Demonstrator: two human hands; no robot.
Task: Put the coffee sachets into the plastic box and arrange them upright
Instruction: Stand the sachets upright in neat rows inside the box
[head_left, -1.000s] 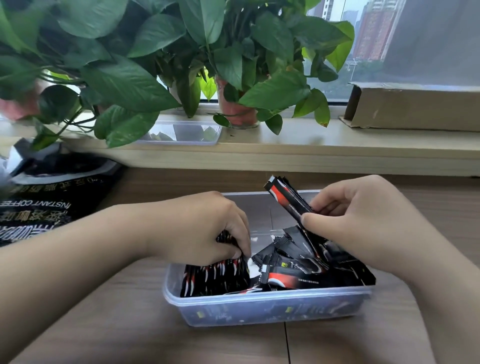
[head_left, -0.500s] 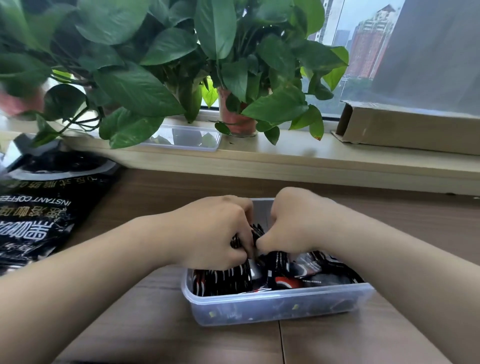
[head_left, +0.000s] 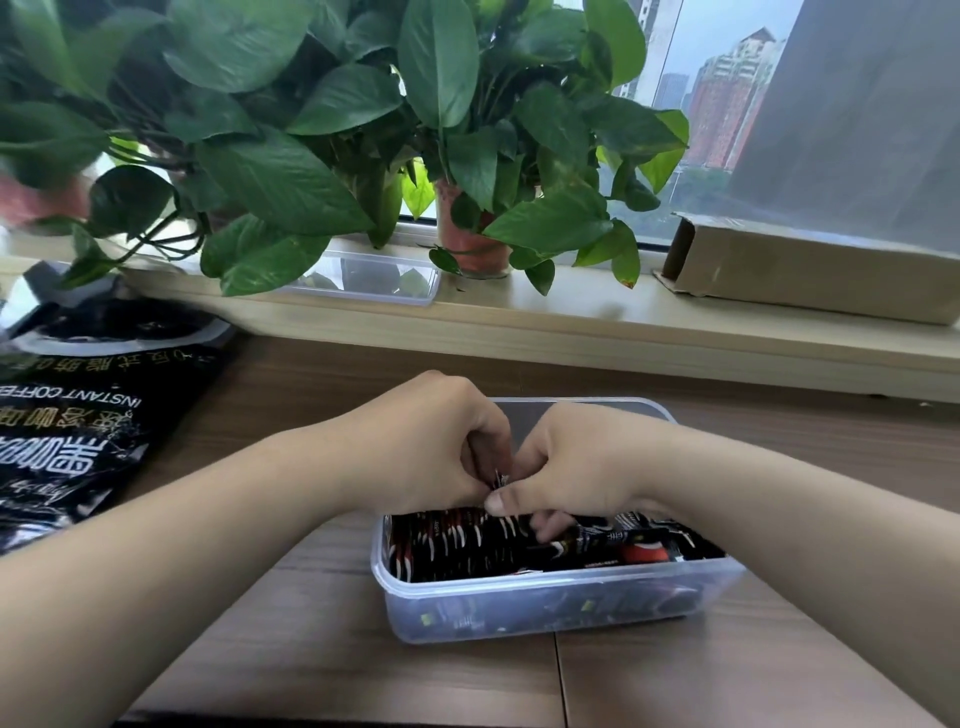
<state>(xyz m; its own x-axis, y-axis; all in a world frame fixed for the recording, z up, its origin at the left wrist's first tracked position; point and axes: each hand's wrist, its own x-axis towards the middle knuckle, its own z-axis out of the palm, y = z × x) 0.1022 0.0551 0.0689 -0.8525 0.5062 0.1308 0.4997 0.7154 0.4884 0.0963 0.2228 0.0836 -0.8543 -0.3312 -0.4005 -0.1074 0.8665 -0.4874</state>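
**Plastic box** (head_left: 561, 608): one, standing on the wooden counter (head_left: 311, 623).

**Contents:** an upright row (head_left: 447, 540) of coffee sachets is packed at the left end. Loose sachets (head_left: 639, 545) lie flat at the right. Neither lot can be counted, as the packets overlap.

**In hand:** one sachet (head_left: 501, 478) is held above the row's end, pinched by the left grip (head_left: 426, 447) and the right grip (head_left: 576, 467), both curled closed on it.

**Handling advised:** the row is best braced leftward while the sachet is slid down edge-first, so that neighbours are not toppled.

**Also listed:** one instant-coffee bag (head_left: 78, 426), one clear lid (head_left: 374, 280), two potted plants (head_left: 467, 244), one cardboard box (head_left: 805, 270).
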